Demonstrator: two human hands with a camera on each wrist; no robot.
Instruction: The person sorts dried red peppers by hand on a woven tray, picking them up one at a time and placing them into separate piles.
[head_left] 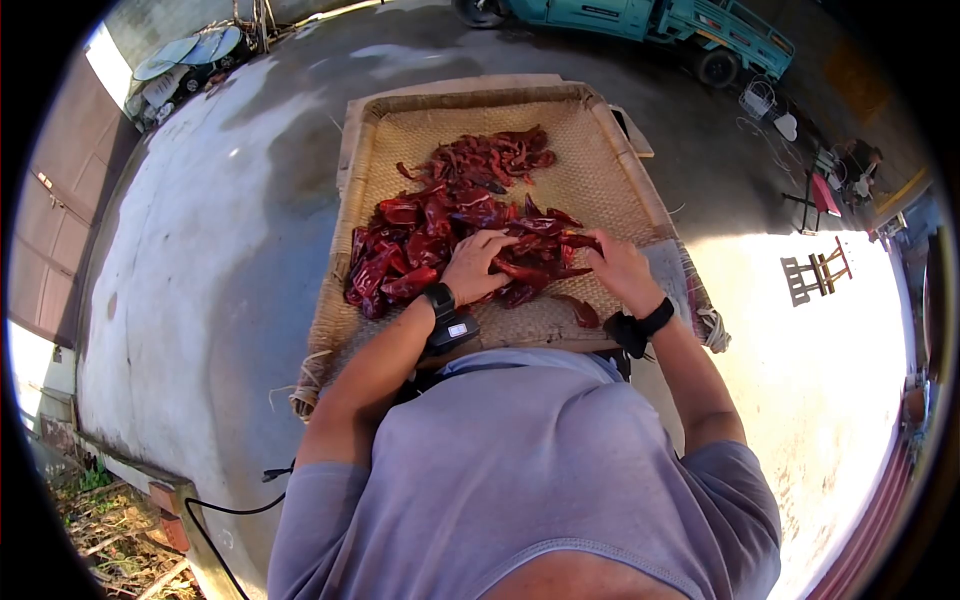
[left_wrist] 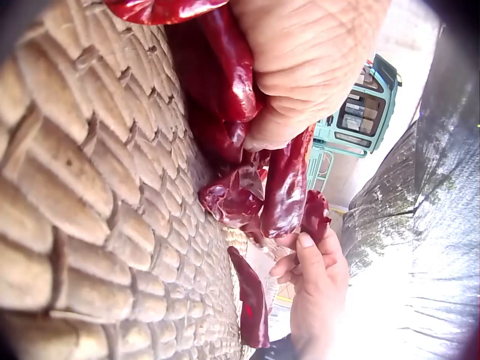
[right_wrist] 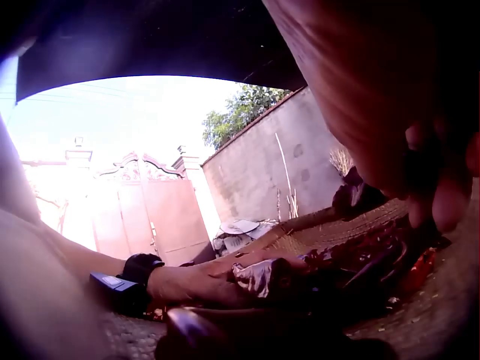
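Observation:
A heap of glossy dark red chili peppers [head_left: 420,235] lies in a shallow woven tray [head_left: 585,125] in front of me. My left hand [head_left: 480,268] is at the heap's right side, thumb and fingers around a long pepper [left_wrist: 286,191]; part of its grip is hidden beneath the palm. Facing it, my right hand [head_left: 622,270] pinches a pepper's end [left_wrist: 315,216] between thumb and fingertips, as the left wrist view shows. One loose pepper [head_left: 578,310] rests on the weave near the tray's front edge. The right wrist view is dark around the fingers.
Smaller, shrivelled peppers [head_left: 485,158] form a second pile farther up the tray. Its raised rim [head_left: 640,185] borders the work. A teal three-wheeled truck [head_left: 620,18] stands beyond, and a small wooden stool [head_left: 832,268] is on the right. A black cable [head_left: 235,512] runs at lower left.

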